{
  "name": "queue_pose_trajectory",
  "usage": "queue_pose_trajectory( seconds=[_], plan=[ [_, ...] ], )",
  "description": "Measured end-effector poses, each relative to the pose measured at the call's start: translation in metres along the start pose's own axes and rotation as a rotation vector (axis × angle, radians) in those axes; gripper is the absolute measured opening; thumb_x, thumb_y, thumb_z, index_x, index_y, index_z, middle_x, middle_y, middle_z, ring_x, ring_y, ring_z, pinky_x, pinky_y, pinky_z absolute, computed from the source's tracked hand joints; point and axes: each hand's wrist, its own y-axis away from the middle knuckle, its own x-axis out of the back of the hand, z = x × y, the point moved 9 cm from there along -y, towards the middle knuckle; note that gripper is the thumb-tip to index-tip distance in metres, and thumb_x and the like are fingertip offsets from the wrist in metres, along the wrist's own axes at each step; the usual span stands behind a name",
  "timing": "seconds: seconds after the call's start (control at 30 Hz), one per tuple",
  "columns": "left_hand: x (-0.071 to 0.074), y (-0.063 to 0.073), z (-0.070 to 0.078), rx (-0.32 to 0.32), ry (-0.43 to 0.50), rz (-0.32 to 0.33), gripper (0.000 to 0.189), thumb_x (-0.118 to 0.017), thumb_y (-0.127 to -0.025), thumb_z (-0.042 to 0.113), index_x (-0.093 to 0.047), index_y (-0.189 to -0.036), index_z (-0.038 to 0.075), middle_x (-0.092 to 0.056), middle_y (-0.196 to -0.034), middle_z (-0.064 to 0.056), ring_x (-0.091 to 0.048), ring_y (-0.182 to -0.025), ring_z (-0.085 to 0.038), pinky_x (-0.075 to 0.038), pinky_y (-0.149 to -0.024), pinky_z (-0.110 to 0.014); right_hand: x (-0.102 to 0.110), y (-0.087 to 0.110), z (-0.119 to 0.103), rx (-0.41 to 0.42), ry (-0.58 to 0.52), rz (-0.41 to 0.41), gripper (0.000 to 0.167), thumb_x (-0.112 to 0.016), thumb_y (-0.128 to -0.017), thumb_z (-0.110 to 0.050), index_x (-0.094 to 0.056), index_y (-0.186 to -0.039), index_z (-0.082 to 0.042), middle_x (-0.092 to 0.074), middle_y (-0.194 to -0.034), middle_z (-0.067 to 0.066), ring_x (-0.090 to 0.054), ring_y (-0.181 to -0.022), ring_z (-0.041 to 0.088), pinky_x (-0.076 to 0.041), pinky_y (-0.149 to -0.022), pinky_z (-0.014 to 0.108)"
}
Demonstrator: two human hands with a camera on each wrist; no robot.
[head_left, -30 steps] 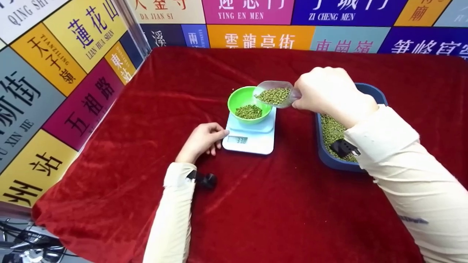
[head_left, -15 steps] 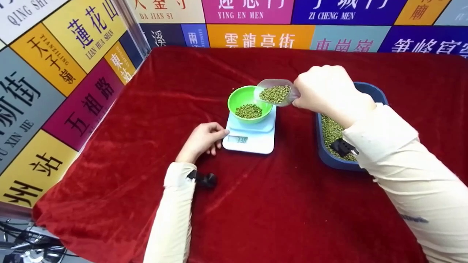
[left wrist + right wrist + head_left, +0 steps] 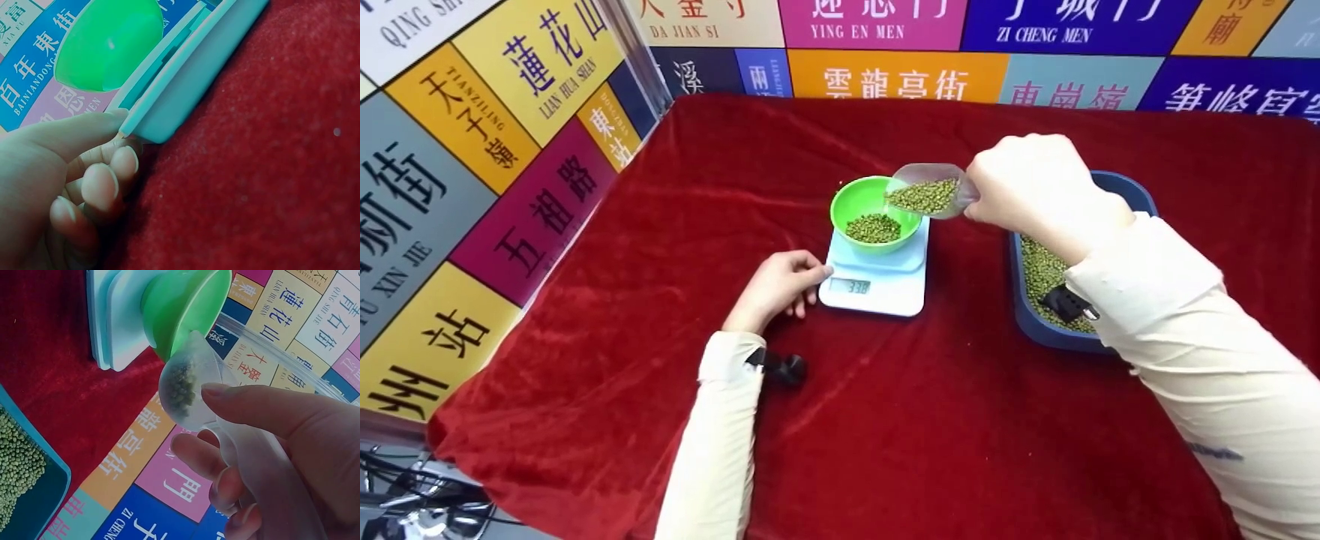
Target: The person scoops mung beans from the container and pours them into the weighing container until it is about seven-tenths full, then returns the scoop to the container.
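Right hand [image 3: 1027, 184] at upper right of the head view, fingers wrapped round a clear scoop [image 3: 919, 173] of small green beans [image 3: 924, 197] over the green bowl [image 3: 853, 202], upper centre on the scale [image 3: 896, 292]; left hand [image 3: 780, 285], centre-left, pinches the scale's edge.

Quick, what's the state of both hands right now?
Left hand: closed, pinching the edge of the scale.
Right hand: closed, holding the clear scoop with green beans in it.

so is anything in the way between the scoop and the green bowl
Nothing visible: the scoop has its tip at the open bowl, and the left hand is off to the side, at the scale.
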Motion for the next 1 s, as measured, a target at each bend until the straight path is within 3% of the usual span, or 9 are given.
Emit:
queue_pose_trajectory(
  seconds=[0.4, 0.57, 1.0],
  plan=[
    [-0.0017, -0.0004, -0.0014, -0.018, 0.009, 0.004, 0.03, -0.064, -0.08, 0.04, -0.061, -0.082, 0.01, -0.055, -0.058, -0.014, -0.049, -0.035, -0.019, -0.046, -0.036, -0.037, 0.0043, 0.0019, -0.0007, 0.007, 0.001, 0.02, 0.011, -0.059, -0.071, -0.018, -0.069, -0.068, -0.025, -0.06, -0.06, -0.001, -0.05, -0.049, 0.026, -0.037, -0.036, 0.039],
    [0.0008, -0.0009, 0.0011, -0.028, 0.01, 0.021, 0.029, -0.065, -0.08, 0.038, -0.061, -0.082, 0.01, -0.055, -0.058, -0.014, -0.048, -0.035, -0.02, -0.045, -0.035, -0.038, 0.0059, 0.0014, 0.0001, 0.006, 0.006, 0.02, 0.015, -0.06, -0.071, -0.019, -0.071, -0.075, -0.027, -0.063, -0.063, 0.0, -0.051, -0.05, 0.026, -0.037, -0.036, 0.04],
    [0.0007, -0.0009, 0.0004, -0.011, 0.02, 0.017, 0.029, -0.065, -0.08, 0.038, -0.06, -0.081, 0.009, -0.056, -0.057, -0.014, -0.047, -0.034, -0.019, -0.045, -0.034, -0.037, 0.0095, 0.0008, -0.0059, 0.026, 0.042, 0.092, 0.011, -0.061, -0.071, -0.016, -0.072, -0.072, -0.02, -0.062, -0.059, 0.004, -0.05, -0.047, 0.028, -0.036, -0.034, 0.041]
  ],
)
